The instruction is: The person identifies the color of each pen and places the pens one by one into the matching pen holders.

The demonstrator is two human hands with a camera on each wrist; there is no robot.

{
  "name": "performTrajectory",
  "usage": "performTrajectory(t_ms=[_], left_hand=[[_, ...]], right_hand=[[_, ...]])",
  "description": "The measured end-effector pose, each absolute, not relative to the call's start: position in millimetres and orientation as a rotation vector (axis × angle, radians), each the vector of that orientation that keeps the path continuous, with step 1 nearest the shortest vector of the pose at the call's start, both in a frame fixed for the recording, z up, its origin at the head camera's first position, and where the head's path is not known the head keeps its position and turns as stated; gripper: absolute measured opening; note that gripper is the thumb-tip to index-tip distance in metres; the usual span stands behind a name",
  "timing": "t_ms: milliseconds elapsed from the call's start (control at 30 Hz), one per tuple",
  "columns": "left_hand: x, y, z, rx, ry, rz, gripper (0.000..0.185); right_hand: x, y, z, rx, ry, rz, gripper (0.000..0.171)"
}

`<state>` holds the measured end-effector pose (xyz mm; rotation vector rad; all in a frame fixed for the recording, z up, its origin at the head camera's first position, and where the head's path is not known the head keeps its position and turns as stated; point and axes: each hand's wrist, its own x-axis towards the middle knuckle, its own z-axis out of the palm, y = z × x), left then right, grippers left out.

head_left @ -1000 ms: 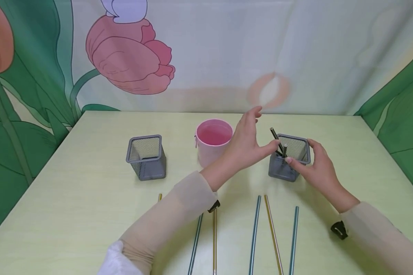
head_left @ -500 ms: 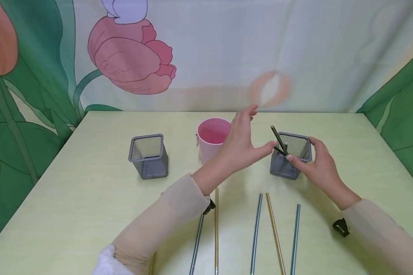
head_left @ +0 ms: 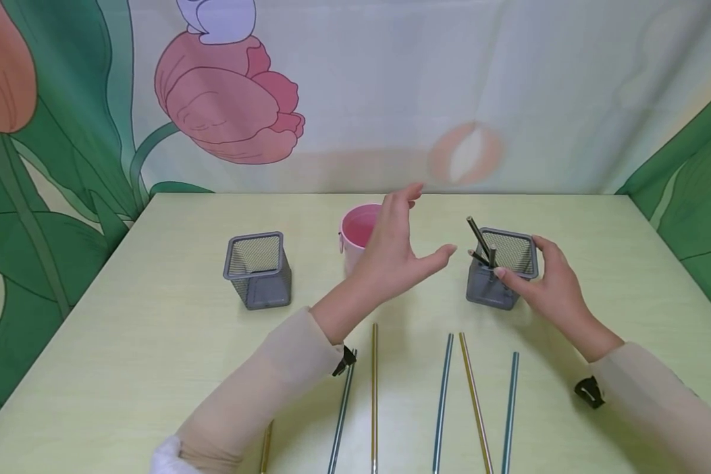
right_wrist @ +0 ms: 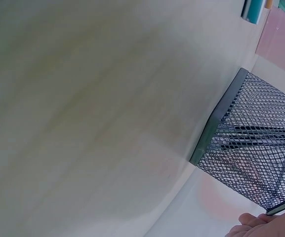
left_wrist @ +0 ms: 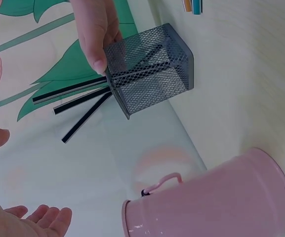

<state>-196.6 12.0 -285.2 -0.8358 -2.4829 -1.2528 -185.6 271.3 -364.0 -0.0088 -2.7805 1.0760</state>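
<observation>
While the right hand [head_left: 548,283] curls its fingers and thumb round the rim of the right-hand mesh holder [head_left: 500,268] and steadies it on the table [head_left: 154,342], the left hand [head_left: 391,253] hangs in the air between that holder and the pink cup [head_left: 358,237], fingers spread and relaxed, with nothing in its grip. Three dark sticks [head_left: 480,245] stand slanted in the held holder; the left wrist view shows them poking out past the rim, just beside the right thumb.

Judging by how things lie, the sorting looks only partly done. The dark sticks are in the holder. Six long sticks lie side by side on the near part of the table: a teal one [head_left: 342,411] by the left forearm, a gold one [head_left: 374,395] next to it, then a teal one [head_left: 442,401], a gold one [head_left: 475,401] and a teal one [head_left: 508,408] farther right, and the tip of one more gold stick [head_left: 266,447] shows under the left sleeve. The other mesh holder [head_left: 258,268], well apart to the left, appears to hold nothing, and as far as its inside shows, so does the pink cup.

No brand, label or writing can be read on any of these things.
</observation>
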Motion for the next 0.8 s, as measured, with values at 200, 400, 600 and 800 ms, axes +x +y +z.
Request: performTrajectory(t_ms=[200, 400, 600, 800], left_hand=[[-197, 4, -284, -0.779, -2.527, -1.239, 0.081], [-199, -5, -284, -0.746, -2.531, -1.234, 0.079], [-202, -16, -286, -0.676, -2.519, -1.272, 0.074], [-203, -27, -288, -0.637, -2.497, -1.260, 0.074]], right_hand=[[-185, 271, -363, -0.017, -2.789, 1.072, 0.089], [-185, 271, -363, -0.012, -2.787, 1.073, 0.089], [-185, 272, -363, -0.004, -2.789, 1.073, 0.089], [-186, 271, -364, -0.009, -2.791, 1.080, 0.088]])
